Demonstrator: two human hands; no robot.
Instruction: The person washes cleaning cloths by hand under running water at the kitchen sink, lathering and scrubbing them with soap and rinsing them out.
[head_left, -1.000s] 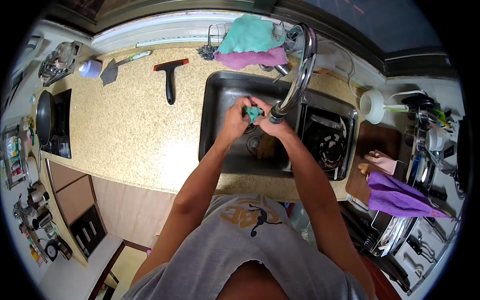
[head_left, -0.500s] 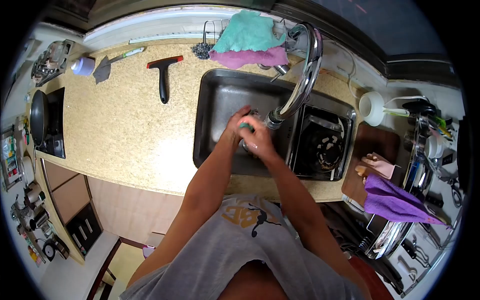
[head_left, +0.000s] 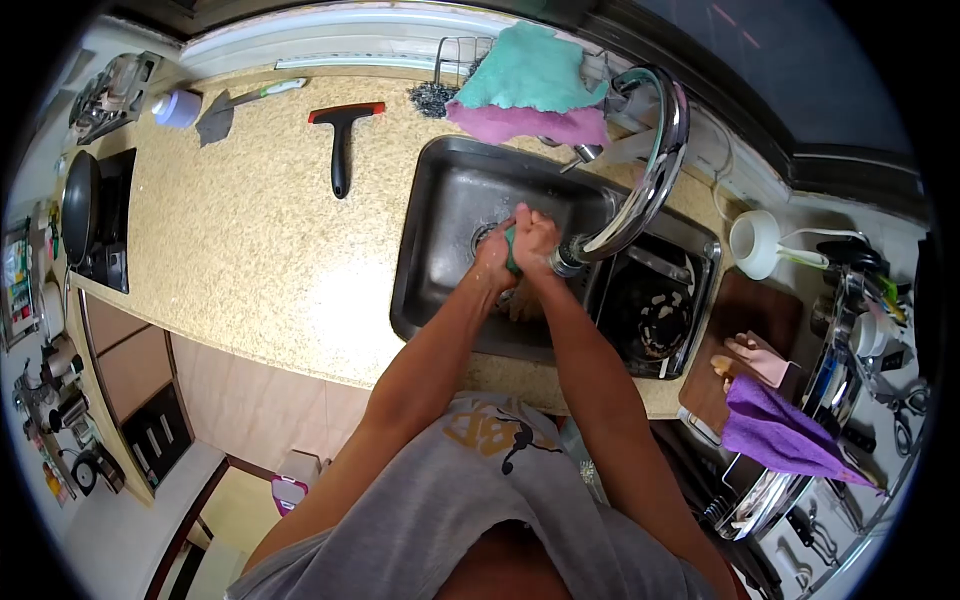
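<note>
Over the dark metal sink (head_left: 440, 200), both hands are pressed together around a small green cloth (head_left: 512, 248). My left hand (head_left: 492, 258) is closed on its left side, and my right hand (head_left: 537, 238) is closed on it from the right. Most of the cloth is hidden by the fingers. The chrome faucet (head_left: 665, 165) curves down just right of my right hand, its spout end close to the wrist. Below the hands, something brownish lies at the sink bottom, partly covered by my forearms.
A black squeegee (head_left: 341, 150) and a scraper (head_left: 262, 94) lie on the speckled counter (head_left: 240, 220). Green and pink cloths (head_left: 528, 70) hang behind the sink. Right of the faucet are a black pan (head_left: 650, 310), a white pot (head_left: 755, 245), a brown board (head_left: 745, 310) and a purple towel (head_left: 785, 430).
The hands first spread the green cloth, then came together and now clasp it between them. The whole view has shifted slightly as the head moved.
</note>
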